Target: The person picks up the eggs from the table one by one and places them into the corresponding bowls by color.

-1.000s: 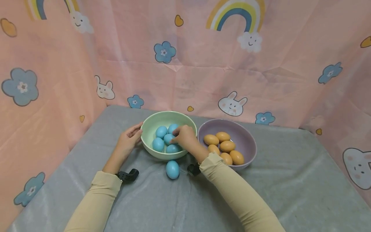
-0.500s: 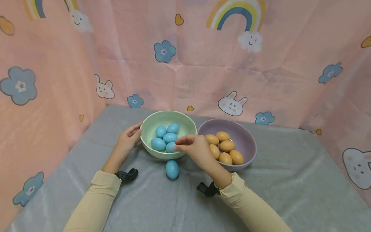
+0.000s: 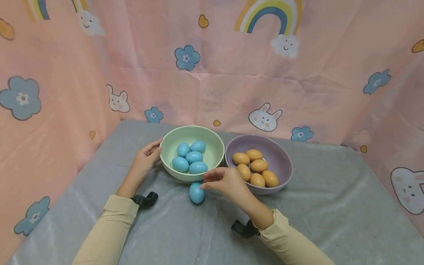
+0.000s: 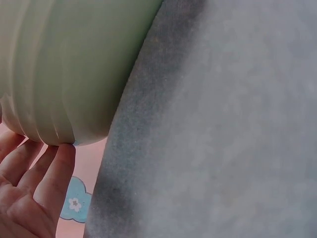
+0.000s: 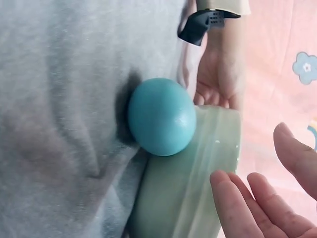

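A light green bowl (image 3: 215,141) holds several blue eggs (image 3: 194,157). My left hand (image 3: 144,162) rests on the bowl's left side; in the left wrist view its straight fingertips (image 4: 62,153) touch the outer wall. One more blue egg (image 3: 197,193) lies on the cloth just in front of the bowl. Over the gap between that egg and the bowl reaches my right hand (image 3: 228,182), its thumb and fingers apart. Nothing is between them in the right wrist view, where the egg (image 5: 162,117) sits apart from the fingers (image 5: 233,203). Whether the thumb touches the egg is unclear.
A purple bowl (image 3: 281,162) with several brown eggs (image 3: 259,165) stands right beside the green one, behind my right hand. Grey cloth (image 3: 331,206) covers the table. A pink printed curtain (image 3: 225,92) closes off the back and sides.
My right hand has left the eggs inside the green bowl and come down and towards me, beside the loose blue egg. My left hand has stayed on the bowl.
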Demonstrator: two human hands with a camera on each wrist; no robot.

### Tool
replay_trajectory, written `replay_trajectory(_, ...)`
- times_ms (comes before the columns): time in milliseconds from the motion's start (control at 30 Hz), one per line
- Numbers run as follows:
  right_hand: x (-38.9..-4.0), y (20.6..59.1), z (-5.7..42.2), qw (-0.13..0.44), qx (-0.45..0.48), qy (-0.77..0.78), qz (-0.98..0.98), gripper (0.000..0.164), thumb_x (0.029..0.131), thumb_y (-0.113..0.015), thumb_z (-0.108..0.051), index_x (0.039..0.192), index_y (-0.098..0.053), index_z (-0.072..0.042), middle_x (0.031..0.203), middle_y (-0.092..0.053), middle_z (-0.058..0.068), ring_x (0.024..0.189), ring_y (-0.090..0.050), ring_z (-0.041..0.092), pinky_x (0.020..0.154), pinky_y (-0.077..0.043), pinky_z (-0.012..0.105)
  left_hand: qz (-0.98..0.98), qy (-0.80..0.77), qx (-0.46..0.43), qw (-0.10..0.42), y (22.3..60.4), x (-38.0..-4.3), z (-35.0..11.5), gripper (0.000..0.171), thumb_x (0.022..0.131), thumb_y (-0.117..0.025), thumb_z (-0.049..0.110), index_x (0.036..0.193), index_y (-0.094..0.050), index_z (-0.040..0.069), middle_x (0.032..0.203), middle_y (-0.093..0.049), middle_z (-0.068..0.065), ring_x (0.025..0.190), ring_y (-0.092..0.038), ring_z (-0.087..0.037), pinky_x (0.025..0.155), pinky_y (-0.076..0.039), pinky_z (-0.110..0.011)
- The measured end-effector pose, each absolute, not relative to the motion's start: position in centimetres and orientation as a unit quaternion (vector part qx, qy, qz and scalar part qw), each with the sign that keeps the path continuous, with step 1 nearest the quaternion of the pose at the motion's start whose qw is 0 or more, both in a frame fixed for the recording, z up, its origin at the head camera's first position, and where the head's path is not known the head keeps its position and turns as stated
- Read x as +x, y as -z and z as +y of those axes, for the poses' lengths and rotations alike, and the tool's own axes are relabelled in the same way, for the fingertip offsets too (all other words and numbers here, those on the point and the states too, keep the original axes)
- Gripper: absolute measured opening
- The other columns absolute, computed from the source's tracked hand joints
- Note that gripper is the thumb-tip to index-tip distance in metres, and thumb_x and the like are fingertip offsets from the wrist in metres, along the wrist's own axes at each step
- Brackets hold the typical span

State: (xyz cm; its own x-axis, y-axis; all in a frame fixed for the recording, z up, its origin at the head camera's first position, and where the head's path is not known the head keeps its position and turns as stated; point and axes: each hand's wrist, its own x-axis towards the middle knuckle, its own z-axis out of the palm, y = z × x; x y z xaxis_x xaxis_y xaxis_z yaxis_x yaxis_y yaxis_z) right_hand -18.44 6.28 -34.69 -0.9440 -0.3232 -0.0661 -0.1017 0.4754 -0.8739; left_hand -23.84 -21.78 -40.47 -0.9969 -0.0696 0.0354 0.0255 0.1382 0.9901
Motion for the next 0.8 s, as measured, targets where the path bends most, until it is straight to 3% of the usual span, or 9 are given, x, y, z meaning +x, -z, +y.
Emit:
replay_trajectory(333, -18.2, 36.1, 6.7, 0.129, -0.137, 0.461, 0.867, 0.042, 0.076, -0.087, -0.017, 0.110, -0.073, 0.001, 0.100, -0.077, 0.011, 0.093, -0.073, 0.018, 0.078, -0.061, 0.028, -0.758, 0.652, 0.018, 0.035, 40.4, -23.8, -21.9, 0.051, 0.104, -0.053, 0.027, 0.151, -0.043, 0.012, 0.152, -0.048, -0.013, 0.135, -0.052, -0.027, 0.091, -0.053, -0.013)
replay_trajectory(800, -19.0, 37.4, 5.9, 0.159, -0.155, 0.429, 0.876, 0.046, 0.073, -0.089, -0.020, 0.111, -0.073, 0.001, 0.098, -0.078, 0.009, 0.091, -0.073, 0.014, 0.080, -0.060, 0.030, -0.753, 0.657, 0.009, 0.034, 40.5, -23.9, -21.9, 0.051, 0.104, -0.052, 0.025, 0.152, -0.042, 0.010, 0.152, -0.047, -0.014, 0.136, -0.051, -0.028, 0.091, -0.053, -0.012)
